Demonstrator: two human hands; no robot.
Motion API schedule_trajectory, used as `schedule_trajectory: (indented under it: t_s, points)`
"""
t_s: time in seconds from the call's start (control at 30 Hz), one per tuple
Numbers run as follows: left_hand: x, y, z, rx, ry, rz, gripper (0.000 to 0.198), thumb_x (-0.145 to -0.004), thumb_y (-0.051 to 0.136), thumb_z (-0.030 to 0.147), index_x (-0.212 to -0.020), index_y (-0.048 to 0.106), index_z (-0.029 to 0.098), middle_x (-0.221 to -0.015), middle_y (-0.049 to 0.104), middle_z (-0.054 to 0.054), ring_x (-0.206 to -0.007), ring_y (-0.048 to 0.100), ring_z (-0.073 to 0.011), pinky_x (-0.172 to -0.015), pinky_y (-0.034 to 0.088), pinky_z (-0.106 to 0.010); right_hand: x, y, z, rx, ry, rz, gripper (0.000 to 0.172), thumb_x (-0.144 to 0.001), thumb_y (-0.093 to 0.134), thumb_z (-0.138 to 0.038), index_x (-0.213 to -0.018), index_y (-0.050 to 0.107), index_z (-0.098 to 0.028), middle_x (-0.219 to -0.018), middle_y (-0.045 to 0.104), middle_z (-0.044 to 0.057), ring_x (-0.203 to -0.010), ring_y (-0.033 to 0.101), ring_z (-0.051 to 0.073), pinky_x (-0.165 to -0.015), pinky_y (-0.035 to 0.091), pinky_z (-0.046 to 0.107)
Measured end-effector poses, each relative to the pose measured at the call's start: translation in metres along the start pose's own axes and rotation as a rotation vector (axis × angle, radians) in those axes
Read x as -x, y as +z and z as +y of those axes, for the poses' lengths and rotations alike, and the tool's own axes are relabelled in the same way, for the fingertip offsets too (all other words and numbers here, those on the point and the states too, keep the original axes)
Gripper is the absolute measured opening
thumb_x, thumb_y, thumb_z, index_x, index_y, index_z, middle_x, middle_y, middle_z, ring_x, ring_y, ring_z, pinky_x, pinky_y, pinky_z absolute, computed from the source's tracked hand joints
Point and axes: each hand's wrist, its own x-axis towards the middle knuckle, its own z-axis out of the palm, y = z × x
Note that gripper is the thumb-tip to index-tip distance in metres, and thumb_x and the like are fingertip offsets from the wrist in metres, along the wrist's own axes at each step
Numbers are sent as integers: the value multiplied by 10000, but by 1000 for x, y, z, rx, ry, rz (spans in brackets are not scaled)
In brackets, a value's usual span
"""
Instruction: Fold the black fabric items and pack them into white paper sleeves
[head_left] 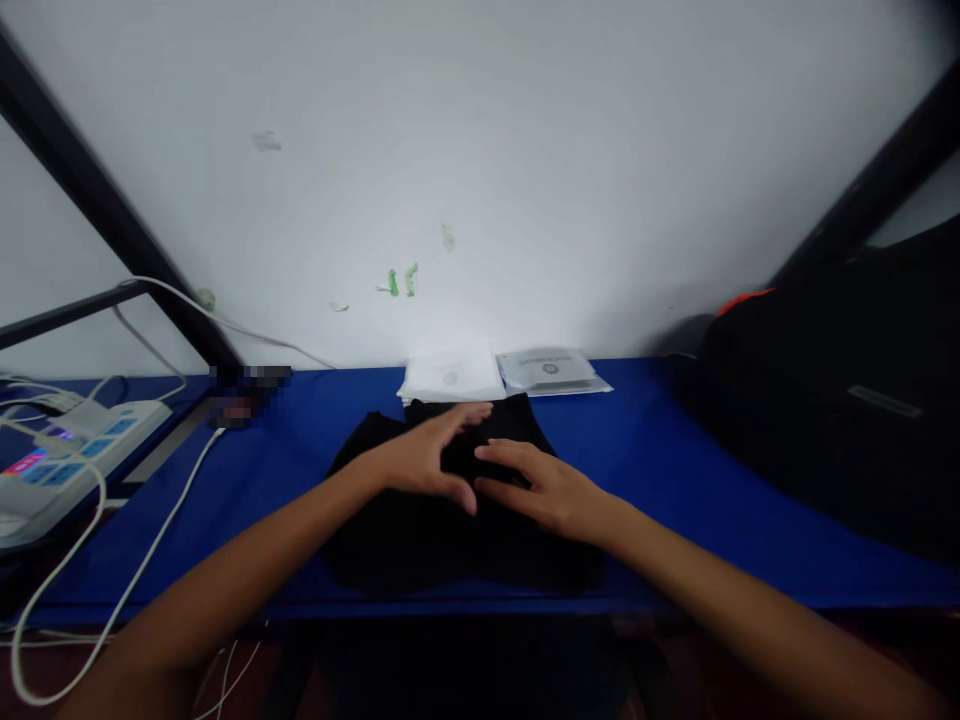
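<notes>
A black cloth garment (450, 555) lies spread on the blue table near its front edge; its exact kind does not show. Over its upper middle is my left hand (435, 455), open, thumb apart from the stretched fingers, with nothing in it. My right hand (547, 487) is over the garment's right half, fingers extended and apart, holding nothing. Whether either hand touches the cloth I cannot tell. Just behind the garment are a stack of white packets (454, 377) and a flat packet with dark print (551, 370).
The blue tabletop (622, 440) runs up to a white wall (525, 180). At the left stands a white power strip (90, 460) with several cables, and a white cable (176, 510) hangs over the front edge. A large black bag (832, 400) fills the right side.
</notes>
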Motion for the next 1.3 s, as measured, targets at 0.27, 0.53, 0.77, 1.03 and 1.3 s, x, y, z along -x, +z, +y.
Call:
schedule_trajectory:
  t_s: [0.27, 0.53, 0.77, 1.03, 1.3]
  points:
    - [49, -9, 25, 12, -90, 171, 765, -728, 767, 332, -1379, 372, 259, -1313, 486, -118, -1226, 505, -290, -1053, 426, -491, 21, -18, 19, 6, -28, 54, 307, -929, 440, -162, -1196, 584, -205, -1174, 653, 112, -1087, 629, 232, -887, 563, 402]
    - [80, -3, 16, -169, -279, 134, 748, -754, 754, 352, -1386, 366, 256, -1338, 472, -123, -1216, 522, -293, -1031, 451, -479, 27, -24, 36, 21, -134, -54, 419, -719, 361, 76, -988, 527, -199, -1196, 590, 117, -1117, 561, 211, -876, 534, 401]
    - [92, -39, 0, 71, -346, 158, 230, -884, 581, 341, -1079, 586, 218, -1043, 674, -54, -940, 658, -205, -827, 538, -356, 36, -35, 54, 42, -100, -27, 347, -785, 358, 44, -964, 518, -208, -1138, 611, 115, -1058, 588, 205, -828, 540, 386]
    - [101, -56, -51, -1, -479, 370, 337, -786, 524, 234, -1118, 557, 185, -992, 693, -67, -881, 674, -190, -782, 538, -347, 44, -39, 66, 28, -34, -133, 407, -748, 359, 71, -982, 555, -199, -1185, 604, 116, -1106, 579, 205, -878, 530, 408]
    - [97, -51, -38, -158, -514, 291, 430, -824, 610, 489, -1141, 582, 200, -1076, 673, -92, -979, 657, -241, -830, 533, -374, 40, -48, 59, -32, 31, -111, 243, -875, 444, -97, -1038, 581, -214, -1150, 641, 102, -1061, 623, 224, -870, 549, 440]
